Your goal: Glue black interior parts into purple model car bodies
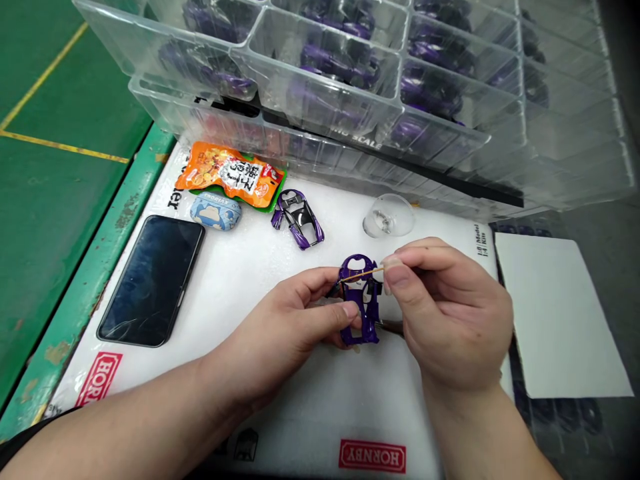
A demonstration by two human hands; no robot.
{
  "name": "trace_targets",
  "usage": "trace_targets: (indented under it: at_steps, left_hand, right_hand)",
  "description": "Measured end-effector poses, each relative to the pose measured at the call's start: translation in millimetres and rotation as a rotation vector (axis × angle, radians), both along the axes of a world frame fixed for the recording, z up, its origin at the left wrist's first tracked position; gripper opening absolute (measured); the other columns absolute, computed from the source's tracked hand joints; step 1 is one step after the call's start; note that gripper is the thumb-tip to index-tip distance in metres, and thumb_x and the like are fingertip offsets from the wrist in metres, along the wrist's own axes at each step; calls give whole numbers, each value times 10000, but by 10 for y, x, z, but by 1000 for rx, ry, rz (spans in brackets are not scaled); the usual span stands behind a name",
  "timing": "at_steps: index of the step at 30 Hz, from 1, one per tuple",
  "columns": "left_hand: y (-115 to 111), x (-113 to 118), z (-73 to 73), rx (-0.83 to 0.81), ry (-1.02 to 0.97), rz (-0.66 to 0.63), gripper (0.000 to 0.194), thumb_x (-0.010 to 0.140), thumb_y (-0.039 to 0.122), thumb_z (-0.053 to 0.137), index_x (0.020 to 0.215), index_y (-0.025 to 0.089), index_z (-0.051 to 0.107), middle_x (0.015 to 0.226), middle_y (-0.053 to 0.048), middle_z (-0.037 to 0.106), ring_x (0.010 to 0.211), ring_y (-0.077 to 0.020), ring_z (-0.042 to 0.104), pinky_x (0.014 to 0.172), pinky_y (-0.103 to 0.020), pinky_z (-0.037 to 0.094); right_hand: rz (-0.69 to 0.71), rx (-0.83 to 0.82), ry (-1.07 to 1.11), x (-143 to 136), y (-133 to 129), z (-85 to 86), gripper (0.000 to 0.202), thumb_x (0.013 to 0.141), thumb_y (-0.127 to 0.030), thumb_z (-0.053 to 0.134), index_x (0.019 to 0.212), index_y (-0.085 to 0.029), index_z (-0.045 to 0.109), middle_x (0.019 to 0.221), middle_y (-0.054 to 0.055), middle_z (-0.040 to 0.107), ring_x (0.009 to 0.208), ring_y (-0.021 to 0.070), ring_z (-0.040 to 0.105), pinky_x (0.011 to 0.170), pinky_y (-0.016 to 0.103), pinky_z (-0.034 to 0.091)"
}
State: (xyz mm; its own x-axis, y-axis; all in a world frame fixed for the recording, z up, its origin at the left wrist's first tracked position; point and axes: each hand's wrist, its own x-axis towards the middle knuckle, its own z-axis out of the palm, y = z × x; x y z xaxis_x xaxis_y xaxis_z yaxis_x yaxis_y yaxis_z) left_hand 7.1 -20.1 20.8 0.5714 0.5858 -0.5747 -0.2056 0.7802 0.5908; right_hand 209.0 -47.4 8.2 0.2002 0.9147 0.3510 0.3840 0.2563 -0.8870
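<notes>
My left hand point(295, 317) is closed on a purple model car body shell point(370, 315), pinching it between thumb and fingers with its inner side facing me. My right hand point(453, 313) pinches a thin wooden stick point(364, 274). The stick's far tip reaches the left side of the shell, close to my left fingertips. A dark, slender tool point(390, 326) shows between the shell and my right hand; most of it is hidden, so its kind is unclear. Beyond my hands, another purple and black car body point(300, 219) lies on the white foam surface point(260, 250).
A small clear cup point(389, 216) stands behind my right hand. At left are a phone point(153, 280), a blue patterned case point(216, 211) and an orange snack packet point(227, 175). Clear compartment trays point(320, 87) with purple car bodies rise behind. A white card point(563, 313) lies right.
</notes>
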Motion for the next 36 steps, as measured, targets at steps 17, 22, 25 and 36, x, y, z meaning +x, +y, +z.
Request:
trace_targets:
  at_steps: [17, 22, 25, 36]
  left_hand:
    - [0, 2, -25, 9, -25, -2, 421, 917, 373, 1007, 1284, 204, 890, 1070, -51, 840, 934, -182, 691, 823, -291, 545]
    - [7, 3, -28, 4, -50, 4, 369, 936, 326, 986, 1264, 192, 884, 1038, -50, 833, 925, -178, 696, 824, -284, 546]
    - [-3, -1, -31, 8, -58, 3, 286, 977, 282, 933, 1241, 192, 875, 1031, -52, 833, 934, -178, 707, 840, -287, 549]
    - [-19, -20, -36, 32, 54, -23, 323, 948, 348, 944, 1226, 200, 871, 1050, -74, 856, 934, -203, 720, 842, -324, 541]
  right_hand:
    - [27, 3, 29, -5, 5, 11, 158, 1051, -106, 842, 1082, -260, 858, 994, 5, 795, 908, 183, 726, 790, 340, 584]
    - [2, 19, 32, -4, 17, -9, 143, 1055, -123, 844, 1076, -263, 862, 987, 9, 797, 887, 181, 729, 775, 338, 585]
    - [-14, 62, 79, 4, 38, -47, 83, 1069, -189, 854, 1052, -270, 857, 937, 17, 770, 823, 199, 724, 718, 362, 574]
    - [-467, 190, -74, 348, 198, -94, 172, 1045, -431, 909, 1027, -284, 821, 861, 18, 721, 718, 235, 674, 697, 431, 560]
